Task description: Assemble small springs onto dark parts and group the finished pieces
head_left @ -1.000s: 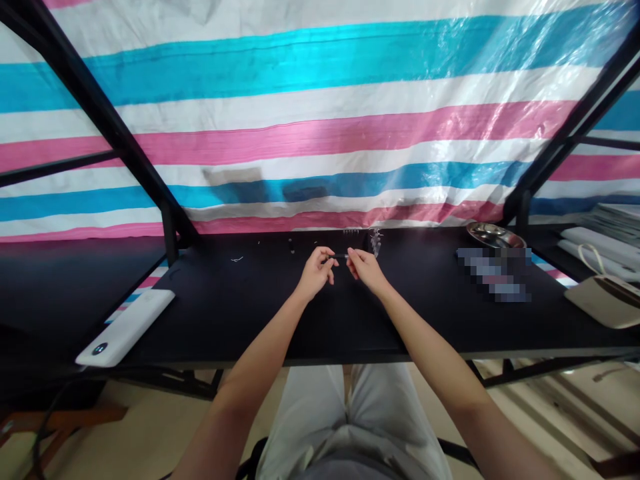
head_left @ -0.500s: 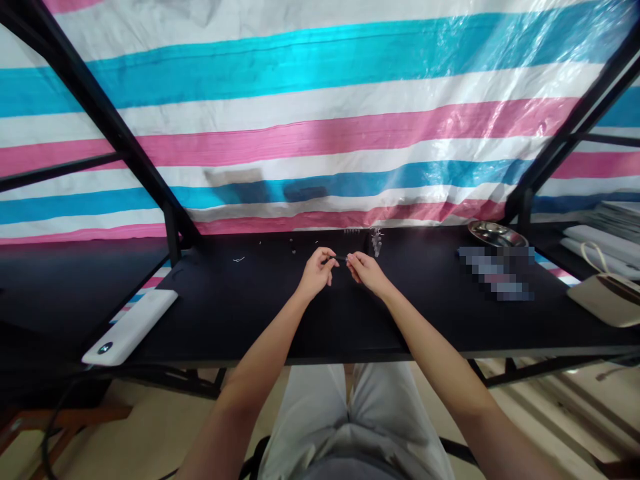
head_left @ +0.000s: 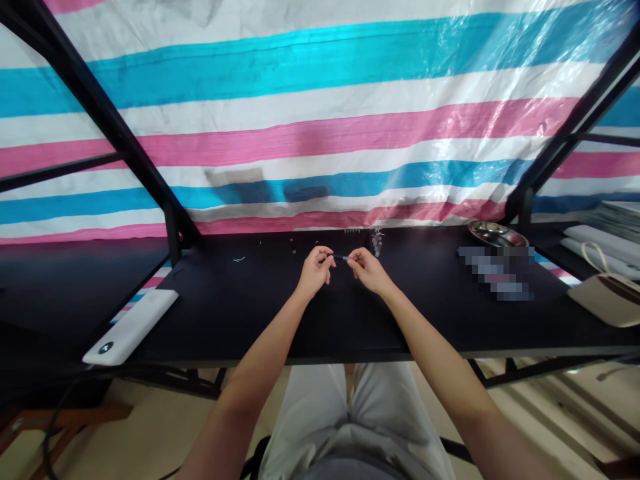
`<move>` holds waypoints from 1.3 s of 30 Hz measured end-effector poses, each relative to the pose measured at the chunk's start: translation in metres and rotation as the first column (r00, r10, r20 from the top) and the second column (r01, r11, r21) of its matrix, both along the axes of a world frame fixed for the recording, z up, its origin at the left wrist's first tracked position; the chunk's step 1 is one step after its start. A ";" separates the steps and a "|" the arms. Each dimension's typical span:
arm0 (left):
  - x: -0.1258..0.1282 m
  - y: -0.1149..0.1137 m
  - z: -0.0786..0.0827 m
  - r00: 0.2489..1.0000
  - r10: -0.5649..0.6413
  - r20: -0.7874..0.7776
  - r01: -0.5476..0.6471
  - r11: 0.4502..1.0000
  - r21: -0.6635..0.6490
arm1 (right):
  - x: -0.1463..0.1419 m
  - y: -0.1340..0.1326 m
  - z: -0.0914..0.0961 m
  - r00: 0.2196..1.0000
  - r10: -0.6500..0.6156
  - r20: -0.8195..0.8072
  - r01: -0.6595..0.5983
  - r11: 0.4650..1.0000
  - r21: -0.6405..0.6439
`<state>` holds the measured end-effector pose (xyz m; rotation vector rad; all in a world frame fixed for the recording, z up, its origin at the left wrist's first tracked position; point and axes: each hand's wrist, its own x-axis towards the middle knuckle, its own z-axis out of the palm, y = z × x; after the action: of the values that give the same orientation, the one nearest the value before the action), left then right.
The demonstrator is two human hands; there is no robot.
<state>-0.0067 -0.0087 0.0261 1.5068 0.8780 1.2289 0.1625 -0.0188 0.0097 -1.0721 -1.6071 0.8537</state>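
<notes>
Between my two hands, above the black table, stretches a thin black stick-like piece (head_left: 341, 257) with a greyish right end. My left hand (head_left: 316, 272) pinches its left end between thumb and fingertips. At the right end, the fingertips of my right hand (head_left: 366, 268) are closed on the greyish part. Just behind my right hand lies a cluster of small clear and silvery parts (head_left: 377, 243). A short row of similar small parts (head_left: 351, 231) sits along the table's back edge. What exactly the stick-like piece is, I cannot make out.
The black table (head_left: 225, 313) carries a white power bank-like device (head_left: 131, 327) at left and a bent white bit (head_left: 239, 259). A small dark piece (head_left: 293, 246) lies farther back. To the right are a shiny metal dish (head_left: 497, 234), a blurred-out item (head_left: 497, 273) and a beige pouch (head_left: 606, 299).
My hands have drawn slightly apart, the right one shifting a little rightward. More of the black piece and its greyish end now shows between them.
</notes>
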 end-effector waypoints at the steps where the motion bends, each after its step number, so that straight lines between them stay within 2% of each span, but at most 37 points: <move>1: 0.000 0.000 0.000 1.000 0.000 0.002 0.000 1.000 0.003 | 0.000 0.000 0.000 1.000 -0.002 0.008 0.002 1.000 0.001; 6: 0.000 -0.001 0.001 0.999 -0.036 0.010 0.036 0.999 0.002 | -0.003 -0.002 0.001 0.999 0.005 0.034 -0.006 1.000 0.026; 11: 0.001 -0.001 0.000 0.999 -0.036 -0.002 0.036 0.999 0.010 | -0.002 -0.007 0.008 0.969 -0.075 0.237 0.040 0.988 0.151; 15: 0.000 0.000 -0.001 0.999 0.045 -0.024 -0.044 0.999 0.024 | 0.005 -0.011 0.012 0.877 -0.161 0.452 0.027 0.957 0.288; 19: -0.002 0.003 -0.003 0.993 0.117 -0.036 -0.115 0.993 0.037 | 0.009 -0.011 0.009 0.777 -0.240 0.582 0.101 0.960 0.262; 22: -0.002 0.003 -0.004 0.992 0.110 -0.070 -0.108 0.994 0.029 | 0.007 -0.011 0.007 0.823 -0.245 0.512 0.128 0.959 0.254; 26: 0.001 -0.002 -0.003 0.984 -0.013 -0.178 0.016 1.000 0.012 | -0.001 -0.013 0.007 0.907 -0.177 0.382 0.076 0.962 0.263; 29: 0.002 -0.007 -0.001 0.979 -0.083 -0.188 0.085 0.996 0.000 | -0.004 -0.014 0.007 0.921 -0.097 0.377 -0.006 0.965 0.264; 34: 0.002 -0.008 0.001 0.972 -0.216 -0.090 0.208 0.974 -0.085 | -0.002 -0.013 0.005 0.927 -0.027 0.374 -0.054 0.978 0.203; 39: 0.001 -0.007 -0.001 0.966 -0.245 -0.080 0.236 0.966 -0.108 | -0.003 -0.012 0.002 0.943 0.067 0.326 -0.105 0.989 0.102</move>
<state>-0.0058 -0.0156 0.0256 1.5513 0.7771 0.9323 0.1598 -0.0307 0.0118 -1.1043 -1.9644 0.6535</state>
